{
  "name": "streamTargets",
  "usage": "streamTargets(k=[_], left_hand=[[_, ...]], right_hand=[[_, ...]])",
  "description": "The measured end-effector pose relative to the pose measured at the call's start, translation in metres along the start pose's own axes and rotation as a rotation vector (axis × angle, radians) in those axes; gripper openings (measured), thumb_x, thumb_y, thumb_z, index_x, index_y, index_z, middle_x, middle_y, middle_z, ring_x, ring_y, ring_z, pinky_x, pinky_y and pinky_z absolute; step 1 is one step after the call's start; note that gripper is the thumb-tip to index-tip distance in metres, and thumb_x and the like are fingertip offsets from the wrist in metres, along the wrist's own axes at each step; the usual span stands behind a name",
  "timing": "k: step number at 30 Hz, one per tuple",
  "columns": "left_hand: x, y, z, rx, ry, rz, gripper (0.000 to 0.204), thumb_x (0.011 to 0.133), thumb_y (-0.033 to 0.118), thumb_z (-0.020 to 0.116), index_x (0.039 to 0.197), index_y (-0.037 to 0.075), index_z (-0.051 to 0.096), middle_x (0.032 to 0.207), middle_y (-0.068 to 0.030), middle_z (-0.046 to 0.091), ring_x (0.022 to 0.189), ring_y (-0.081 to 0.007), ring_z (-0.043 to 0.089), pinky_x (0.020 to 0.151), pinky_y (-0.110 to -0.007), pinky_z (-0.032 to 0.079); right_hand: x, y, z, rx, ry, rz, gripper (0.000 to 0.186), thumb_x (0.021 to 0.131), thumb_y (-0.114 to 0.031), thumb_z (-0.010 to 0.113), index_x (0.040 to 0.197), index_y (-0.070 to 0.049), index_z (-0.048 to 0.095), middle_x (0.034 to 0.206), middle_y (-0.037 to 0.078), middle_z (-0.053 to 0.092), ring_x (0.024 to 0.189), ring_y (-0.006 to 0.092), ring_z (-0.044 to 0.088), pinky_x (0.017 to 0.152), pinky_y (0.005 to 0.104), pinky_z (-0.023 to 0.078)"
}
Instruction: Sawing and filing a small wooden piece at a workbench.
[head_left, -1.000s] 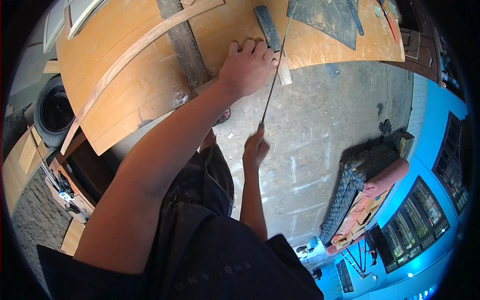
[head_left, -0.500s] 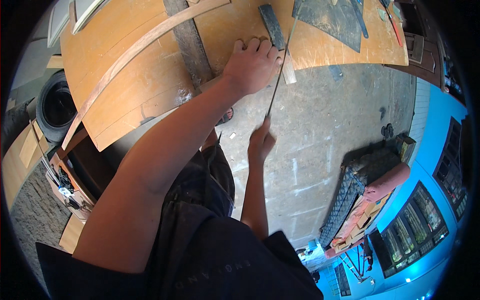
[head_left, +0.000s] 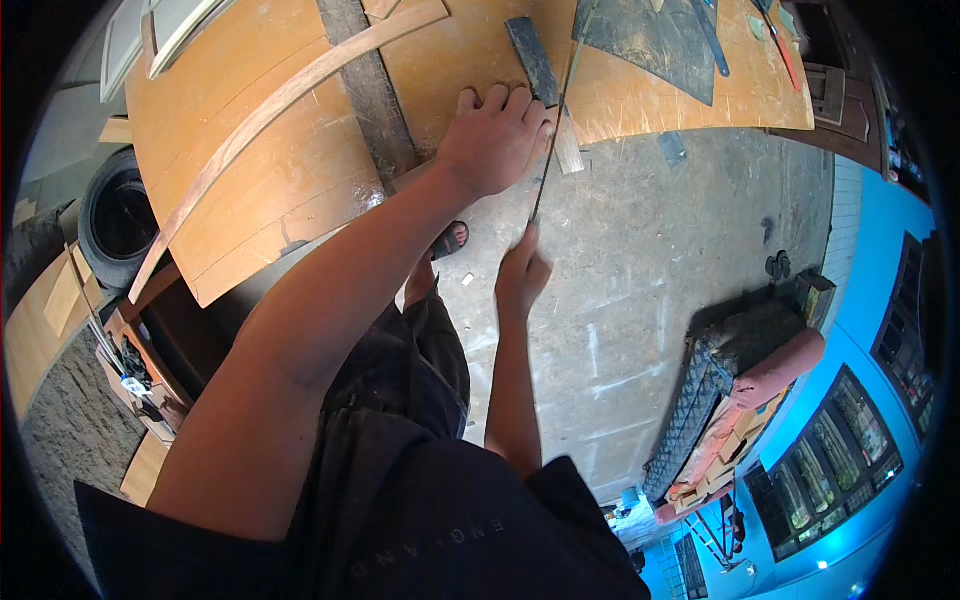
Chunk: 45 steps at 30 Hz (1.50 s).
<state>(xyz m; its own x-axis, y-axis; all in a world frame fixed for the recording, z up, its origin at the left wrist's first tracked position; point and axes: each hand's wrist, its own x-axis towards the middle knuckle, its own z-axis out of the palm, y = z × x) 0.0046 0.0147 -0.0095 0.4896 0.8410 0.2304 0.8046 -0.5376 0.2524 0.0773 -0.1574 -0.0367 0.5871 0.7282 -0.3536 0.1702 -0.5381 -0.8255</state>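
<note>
So the main change over the last second is the right hand (head_left: 523,272): it's slid up closer to the bench (head_left: 290,170), and the saw (head_left: 543,182) has gone with it. I'm calling it a saw because of the long thin blade, though it's nearly edge-on here, so no teeth to check. Right fingers are wrapped tight round the handle end, which they mostly hide.

The left hand (head_left: 492,145) hasn't really budged. It's half curled, knuckles up, at the bench edge, right beside the blade. Can't tell what's under the palm or how hard it's gripping, if at all.

The short strip (head_left: 569,150) pokes out past the bench edge over the floor (head_left: 620,230), with the blade running along close to its left side as seen from here. It's in one place too, and the dark block (head_left: 532,62) lies on the bench just beyond the left fingers.

My read: a push stroke partway through, left hand steadying. Can't see how deep any cut goes.
</note>
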Motion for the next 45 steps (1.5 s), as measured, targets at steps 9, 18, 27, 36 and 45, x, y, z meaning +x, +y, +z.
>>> streamTargets(k=[9,18,27,36,45], left_hand=[[0.009,0.006,0.0,-0.006,-0.005,0.021,0.024,0.094,0.033,0.058,0.097,0.009,0.061,0.095,-0.0064,0.056,0.092,-0.0254,0.057,0.078,-0.048,0.043],[0.008,0.001,-0.001,0.032,0.049,0.008,0.024,0.094,0.033,0.058,0.095,0.01,0.062,0.093,-0.0065,0.056,0.091,-0.025,0.056,0.077,-0.047,0.043],[0.0,0.005,0.0,0.017,0.029,0.022,0.026,0.093,0.036,0.058,0.094,0.011,0.063,0.093,-0.0055,0.057,0.09,-0.0242,0.056,0.077,-0.048,0.043],[0.005,-0.002,-0.002,0.054,0.049,0.029,0.026,0.094,0.035,0.056,0.092,0.01,0.062,0.092,-0.0073,0.057,0.09,-0.0255,0.055,0.076,-0.048,0.042],[0.004,0.009,-0.01,-0.002,-0.056,-0.008,0.025,0.094,0.032,0.057,0.097,0.007,0.06,0.099,-0.0107,0.058,0.095,-0.0288,0.057,0.081,-0.052,0.044]], right_hand=[[0.055,-0.025,0.006,-0.021,-0.005,-0.158,0.061,0.109,-0.03,0.042,0.062,0.008,0.048,0.05,0.009,0.036,0.052,0.0116,0.036,0.048,0.0393,0.03],[-0.073,0.046,-0.041,0.019,-0.067,0.141,0.069,0.106,-0.043,0.047,0.055,0.003,0.044,0.049,-0.001,0.038,0.05,0.009,0.036,0.047,0.0353,0.027],[0.069,-0.044,0.013,0.036,0.004,-0.168,0.061,0.107,-0.032,0.046,0.064,0.011,0.048,0.05,0.013,0.036,0.051,0.0145,0.033,0.048,0.0421,0.028],[-0.045,0.014,-0.046,0.228,-0.108,0.193,0.057,0.106,-0.037,0.048,0.059,-0.007,0.041,0.053,-0.006,0.034,0.053,0.0051,0.029,0.047,0.0313,0.022],[-0.036,-0.005,-0.066,0.118,-0.116,0.128,0.045,0.099,-0.025,0.065,0.063,-0.006,0.044,0.06,-0.007,0.032,0.059,0.0034,0.029,0.05,0.0276,0.024]])
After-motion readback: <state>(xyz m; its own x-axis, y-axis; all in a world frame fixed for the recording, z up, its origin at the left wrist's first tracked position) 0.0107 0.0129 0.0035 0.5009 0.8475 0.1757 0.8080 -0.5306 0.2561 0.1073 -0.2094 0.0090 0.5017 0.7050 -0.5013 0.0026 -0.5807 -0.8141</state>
